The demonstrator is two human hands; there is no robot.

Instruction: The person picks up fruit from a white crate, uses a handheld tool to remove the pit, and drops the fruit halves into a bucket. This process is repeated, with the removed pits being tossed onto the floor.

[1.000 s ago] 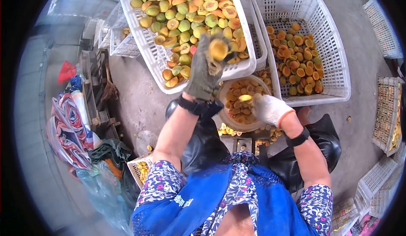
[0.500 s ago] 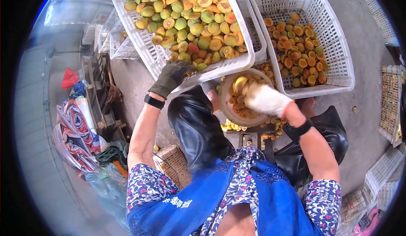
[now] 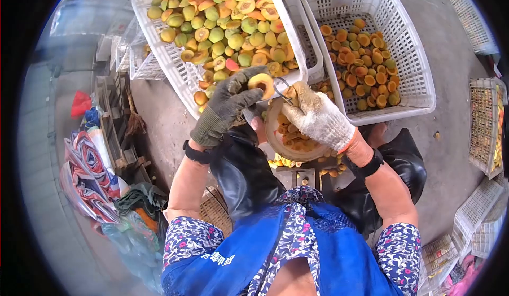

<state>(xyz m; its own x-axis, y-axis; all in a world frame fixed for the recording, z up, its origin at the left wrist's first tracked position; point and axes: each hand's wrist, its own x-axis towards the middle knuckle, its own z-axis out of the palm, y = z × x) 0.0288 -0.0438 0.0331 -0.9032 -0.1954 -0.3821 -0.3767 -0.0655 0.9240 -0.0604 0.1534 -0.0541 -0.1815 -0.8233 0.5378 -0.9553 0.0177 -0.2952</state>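
A fruit half [image 3: 263, 85] is being held up in front of the body, close to the near corner of the left crate [image 3: 180, 76] and to the bowl [image 3: 272, 139]. It is being gripped by the fingers of the dark-gloved left hand [image 3: 228, 105], its cut face being shown to the camera; whether a stone is being held in the dark middle cannot be told. By the white-gloved right hand [image 3: 322, 116], closed, a thin bent metal tool [image 3: 281, 95] is being gripped, its curved end being pointed at the half; whether contact is being made is not clear.

The step being carried out is judged to be the lining up of tool and half at the cut face. For the next move, a firm hold on the half is judged as being called for, with the tool being guided steadily around the dark middle and the gloved fingers being kept out of its path.

Cut fruit [image 3: 228, 31] is being held in the left crate, hollowed halves [image 3: 366, 68] are being held in the right crate [image 3: 411, 78], and loose pieces [image 3: 289, 131] are being caught in the bowl.
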